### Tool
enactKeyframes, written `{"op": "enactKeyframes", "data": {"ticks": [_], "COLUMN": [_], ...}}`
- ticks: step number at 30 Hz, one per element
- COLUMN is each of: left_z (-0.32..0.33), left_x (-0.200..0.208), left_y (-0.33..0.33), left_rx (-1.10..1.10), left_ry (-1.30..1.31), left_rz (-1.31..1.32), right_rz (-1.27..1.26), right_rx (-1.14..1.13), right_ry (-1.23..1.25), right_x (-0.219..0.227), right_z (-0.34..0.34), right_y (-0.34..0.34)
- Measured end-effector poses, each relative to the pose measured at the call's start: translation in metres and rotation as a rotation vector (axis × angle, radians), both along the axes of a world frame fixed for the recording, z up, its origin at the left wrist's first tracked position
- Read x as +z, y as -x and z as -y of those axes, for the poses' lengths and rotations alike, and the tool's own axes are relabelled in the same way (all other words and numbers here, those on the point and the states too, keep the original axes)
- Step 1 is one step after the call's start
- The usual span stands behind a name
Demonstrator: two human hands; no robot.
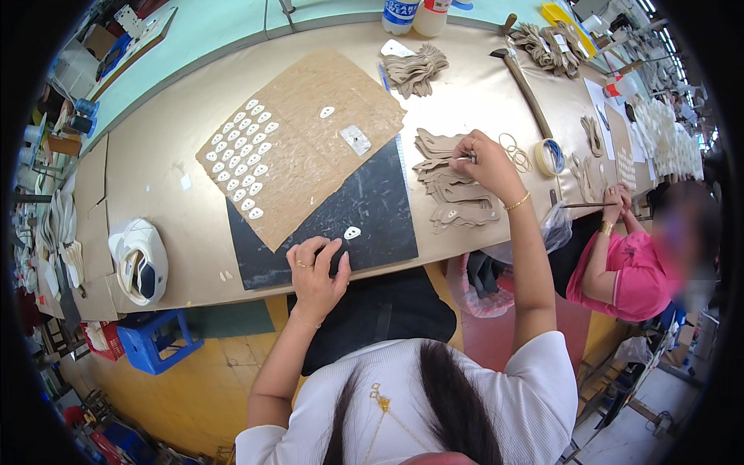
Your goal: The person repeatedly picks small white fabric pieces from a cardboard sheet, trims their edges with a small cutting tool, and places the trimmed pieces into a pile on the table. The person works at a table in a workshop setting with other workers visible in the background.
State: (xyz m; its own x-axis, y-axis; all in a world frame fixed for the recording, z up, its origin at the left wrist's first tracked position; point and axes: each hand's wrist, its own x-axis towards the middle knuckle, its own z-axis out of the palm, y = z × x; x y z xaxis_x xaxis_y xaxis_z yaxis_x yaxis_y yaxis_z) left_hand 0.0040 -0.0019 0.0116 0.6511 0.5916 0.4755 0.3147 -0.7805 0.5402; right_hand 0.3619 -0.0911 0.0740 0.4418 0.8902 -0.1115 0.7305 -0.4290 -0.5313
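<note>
My left hand rests at the front edge of a black mat, fingers curved and apart with nothing in them. Just beyond its fingertips lies one small white oval piece with dark holes. My right hand reaches over the brown fabric strips, fanned in layered groups on the table. Its fingertips are pinched together, and a small dark bit shows between them that I cannot make out. A brown sheet overlaps the mat, carrying rows of similar white pieces on its left side.
A hammer, rubber bands and a tape roll lie right of the strips. Strip bundles and bottles stand behind. A white cap-like item sits at left. A co-worker in a pink shirt works at right.
</note>
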Motion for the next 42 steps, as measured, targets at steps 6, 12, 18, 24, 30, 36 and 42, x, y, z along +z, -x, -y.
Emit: {"op": "enactKeyframes", "data": {"ticks": [6,12,18,24,30,36,42], "left_z": [0.001,0.001,0.001,0.0,-0.002,-0.003,-0.002], "left_x": [-0.001,0.001,-0.001,0.0,0.004,0.003,0.003], "left_y": [-0.001,-0.001,-0.003,-0.003,0.001,0.003,0.004], "left_rx": [0.008,-0.001,-0.001,0.002,-0.015,-0.016,-0.025], "left_ry": [-0.03,-0.027,-0.048,-0.042,0.033,0.076,0.084], "left_rz": [0.006,0.023,0.056,0.077,0.083,0.096,0.086], "right_rz": [0.053,0.085,0.103,-0.297,-0.284,-0.772,-0.608], "right_rx": [-0.048,-0.12,-0.05,-0.285,-0.381,0.102,-0.014], "right_ry": [0.002,-0.052,-0.111,-0.286,-0.04,0.079,0.098], "right_x": [-0.017,-0.027,-0.025,-0.015,-0.016,0.007,0.001], "right_z": [0.016,0.012,0.011,-0.002,-0.021,-0.022,-0.027], "right_y": [0.009,0.017,0.019,0.029,0.058,0.108,0.124]}}
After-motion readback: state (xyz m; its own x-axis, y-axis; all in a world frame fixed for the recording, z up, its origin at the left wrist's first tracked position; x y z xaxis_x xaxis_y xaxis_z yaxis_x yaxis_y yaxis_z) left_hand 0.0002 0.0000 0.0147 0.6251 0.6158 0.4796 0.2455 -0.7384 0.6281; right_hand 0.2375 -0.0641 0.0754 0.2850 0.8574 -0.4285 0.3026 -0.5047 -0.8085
